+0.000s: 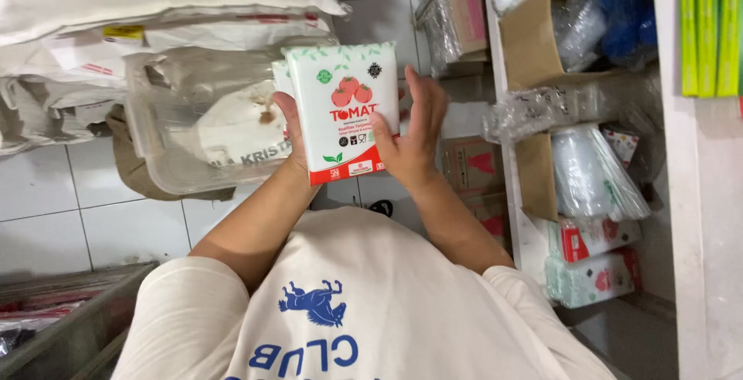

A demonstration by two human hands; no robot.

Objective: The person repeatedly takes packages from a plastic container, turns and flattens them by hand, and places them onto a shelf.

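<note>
Upright, both hands (352, 140) clasping packet (344, 109)

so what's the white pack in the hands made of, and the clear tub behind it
The white pack looks like a glossy printed plastic wrapper: light sheen, crisp edges, tomato pictures. Both the left hand and right hand hold it. The clear tub seems rigid see-through plastic, somewhat cloudy, its contents visible through the wall.

A flat white plastic packet (343, 111), printed with red tomatoes, green leaf sprigs and a red bottom band, is seen at centre frame. A cream cotton T-shirt (364, 310) with a blue animal print fills the lower frame. Lime-green strips (708, 28) are seen at upper right, and white glazed floor tiles (46, 202) with grey grout at left.
</note>
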